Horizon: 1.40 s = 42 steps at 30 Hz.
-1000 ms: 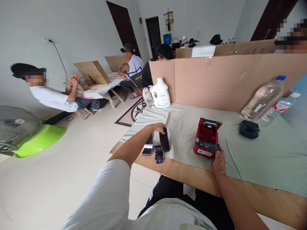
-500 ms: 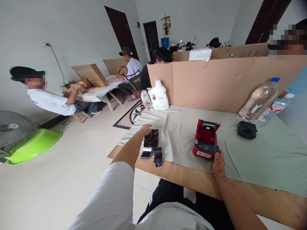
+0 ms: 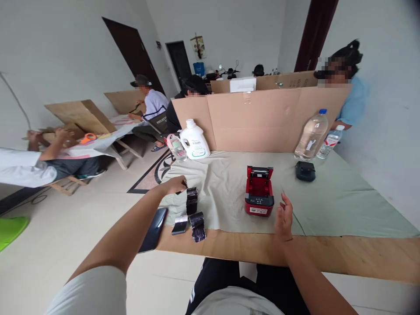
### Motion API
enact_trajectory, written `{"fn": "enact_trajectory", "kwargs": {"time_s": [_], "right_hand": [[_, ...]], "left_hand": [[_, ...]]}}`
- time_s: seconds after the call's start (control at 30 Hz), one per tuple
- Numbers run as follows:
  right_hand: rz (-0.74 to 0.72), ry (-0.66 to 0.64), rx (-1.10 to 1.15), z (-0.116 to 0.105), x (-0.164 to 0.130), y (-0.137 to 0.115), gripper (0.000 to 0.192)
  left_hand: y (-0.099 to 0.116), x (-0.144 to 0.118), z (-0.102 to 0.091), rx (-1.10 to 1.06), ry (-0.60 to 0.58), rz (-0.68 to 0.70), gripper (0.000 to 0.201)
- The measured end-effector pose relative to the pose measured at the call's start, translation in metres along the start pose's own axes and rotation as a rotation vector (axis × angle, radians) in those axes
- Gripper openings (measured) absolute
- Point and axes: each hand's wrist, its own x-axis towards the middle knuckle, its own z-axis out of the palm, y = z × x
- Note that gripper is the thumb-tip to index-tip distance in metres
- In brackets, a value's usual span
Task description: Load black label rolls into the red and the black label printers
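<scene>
The left hand (image 3: 173,185) pinches a black roll (image 3: 191,200) (others lie beside it); the right hand (image 3: 284,215) rests open, just beside the red printer (image 3: 259,197).

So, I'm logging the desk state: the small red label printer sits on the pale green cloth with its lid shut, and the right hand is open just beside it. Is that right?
Not quite. The head view shows the small red label printer with its lid standing open, the red inside exposed. The rest holds: it sits on the pale green cloth, and the right hand is open just beside it, not touching.
</scene>
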Motion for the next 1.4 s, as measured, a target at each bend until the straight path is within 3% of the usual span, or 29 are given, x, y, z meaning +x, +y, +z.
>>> {"fn": "enact_trajectory", "kwargs": {"time_s": [0.07,0.13,0.2,0.27,0.33,0.4,0.5,0.63,0.87,1.07,1.2,1.3,1.4], "right_hand": [[-0.105,-0.152,0.021,0.000,-0.002,-0.034,0.062],[-0.149,-0.367,0.047,0.004,-0.005,-0.065,0.072],[-0.071,-0.556,0.094,0.008,-0.012,-0.083,0.080],[0.113,-0.640,0.204,0.013,-0.021,-0.084,0.081],[0.291,-0.582,0.348,0.016,-0.030,-0.074,0.075],[0.369,-0.447,0.427,0.017,-0.035,-0.060,0.071],[0.365,-0.325,0.365,0.016,-0.029,-0.045,0.054],[0.337,-0.341,0.177,0.013,-0.007,-0.040,0.034],[0.224,-0.385,-0.185,0.016,0.019,-0.045,0.023],[-0.151,-0.289,-0.623,0.014,0.020,-0.049,0.028],[-0.372,-0.301,-0.712,0.013,0.022,-0.045,0.037],[-0.397,-0.387,-0.721,0.012,0.021,-0.040,0.033],[-0.440,-0.400,-0.723,0.011,0.018,-0.035,0.028]], "left_hand": [[0.034,-0.012,-0.006,-0.067,-0.182,0.170,0.031],[0.075,-0.024,-0.009,-0.200,-0.527,0.468,0.038],[0.117,-0.032,-0.007,-0.282,-0.726,0.667,0.042],[0.152,-0.029,0.003,-0.343,-0.774,0.740,0.040],[0.177,-0.016,0.019,-0.375,-0.705,0.753,0.037],[0.195,0.001,0.041,-0.338,-0.568,0.719,0.038],[0.213,0.023,0.075,-0.197,-0.398,0.624,0.044],[0.231,0.036,0.100,-0.012,-0.333,0.572,0.045],[0.246,0.043,0.115,0.199,-0.261,0.610,0.040],[0.252,0.042,0.125,0.288,-0.223,0.627,0.019],[0.255,0.040,0.121,0.339,-0.206,0.649,0.017],[0.250,0.040,0.116,0.325,-0.262,0.673,0.022],[0.235,0.039,0.107,0.135,-0.295,0.759,0.029]]}}
